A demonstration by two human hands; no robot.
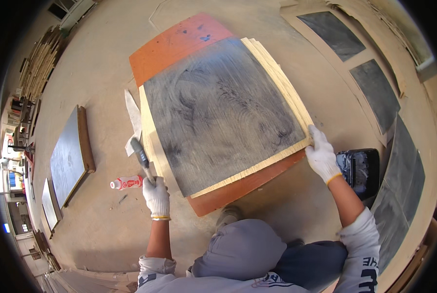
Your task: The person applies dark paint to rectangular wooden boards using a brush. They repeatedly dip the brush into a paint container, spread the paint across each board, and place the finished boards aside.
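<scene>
In a white knit glove, my left hand is closed round the handle of a paintbrush, its dark head pointing up and away from me. Before me lies a large dark grey board with streaky, swirling brush marks. Pale yellow wood layers show from under its edges. An orange-brown panel beneath sticks out at the far and near ends. My right hand, gloved too, is at the stack's near right corner; its fingers seem to grip the edge, though their tips are partly hidden.
A black tub with dark smeared contents stands beside my right forearm. Several dark sheets lie along the right. A red and white bottle lies left of my left hand, near a pale strip. A thick panel is farther left.
</scene>
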